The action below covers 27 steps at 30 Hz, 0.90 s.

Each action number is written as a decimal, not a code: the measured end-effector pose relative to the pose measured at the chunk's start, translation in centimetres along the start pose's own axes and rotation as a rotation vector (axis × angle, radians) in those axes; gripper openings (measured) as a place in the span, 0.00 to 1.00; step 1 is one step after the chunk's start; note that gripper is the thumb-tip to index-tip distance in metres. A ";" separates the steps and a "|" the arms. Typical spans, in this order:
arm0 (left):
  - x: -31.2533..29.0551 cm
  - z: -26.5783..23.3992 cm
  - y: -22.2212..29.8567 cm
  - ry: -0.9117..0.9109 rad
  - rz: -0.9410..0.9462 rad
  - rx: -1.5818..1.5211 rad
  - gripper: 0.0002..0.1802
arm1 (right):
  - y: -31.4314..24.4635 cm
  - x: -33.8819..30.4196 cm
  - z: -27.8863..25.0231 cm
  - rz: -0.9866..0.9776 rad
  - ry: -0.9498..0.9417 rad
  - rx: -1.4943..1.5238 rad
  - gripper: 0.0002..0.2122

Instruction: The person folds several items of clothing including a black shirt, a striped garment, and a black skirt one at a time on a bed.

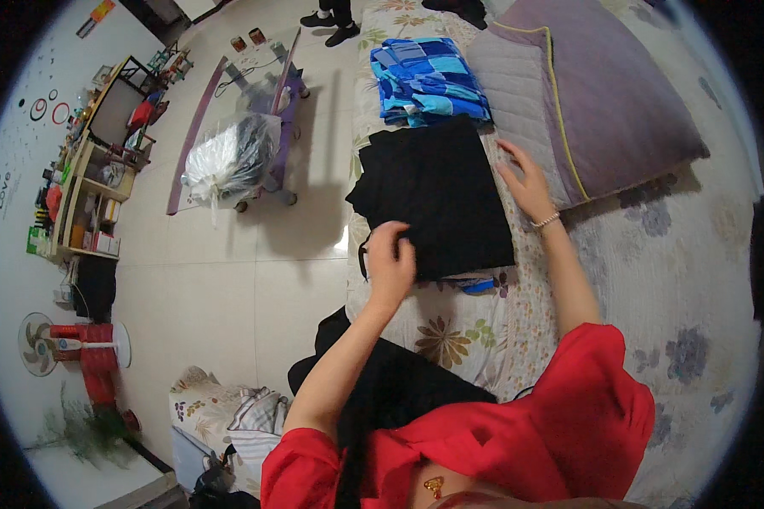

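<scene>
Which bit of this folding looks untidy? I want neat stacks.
A blue item pokes out from under the near edge of the black folded garment, beside the left hand. The blue checked pile looks tidy.

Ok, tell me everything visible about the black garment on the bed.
The black garment is plain dark fabric folded into a rough rectangle, lying flat on the floral bedsheet. Its far edge meets a folded blue checked cloth. The left hand presses its near-left corner; the right hand rests at its right edge.

Black folded garment [437, 199] lying on floral cream bedspread [467, 327], blue checked cloth [429, 81] sitting beyond, mauve quilt [586, 102] showing yellow piping, red sleeves [586, 399] framing.
</scene>
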<state>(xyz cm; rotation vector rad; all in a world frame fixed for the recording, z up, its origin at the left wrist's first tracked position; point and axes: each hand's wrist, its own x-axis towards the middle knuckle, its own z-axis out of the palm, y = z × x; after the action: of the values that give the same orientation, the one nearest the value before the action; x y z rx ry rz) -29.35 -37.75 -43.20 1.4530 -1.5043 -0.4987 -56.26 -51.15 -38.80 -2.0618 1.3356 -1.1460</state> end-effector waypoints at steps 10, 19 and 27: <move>3.8 5.0 -3.8 -0.406 0.109 0.699 0.69 | 3.9 3.8 16.0 -0.190 -0.202 -0.660 0.26; 11.9 8.7 -2.6 0.022 0.264 0.695 0.27 | 4.6 6.0 15.8 -0.220 0.009 -0.554 0.21; 13.1 11.4 -7.3 -0.073 -0.007 0.722 0.30 | 8.4 5.2 15.5 0.116 0.016 -0.764 0.20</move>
<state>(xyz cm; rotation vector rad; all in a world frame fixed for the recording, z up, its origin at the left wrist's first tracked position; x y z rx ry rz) -32.74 -54.96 -50.00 1.9959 -1.8387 0.0102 -47.03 -60.78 -51.50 -2.4081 2.1019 -0.6432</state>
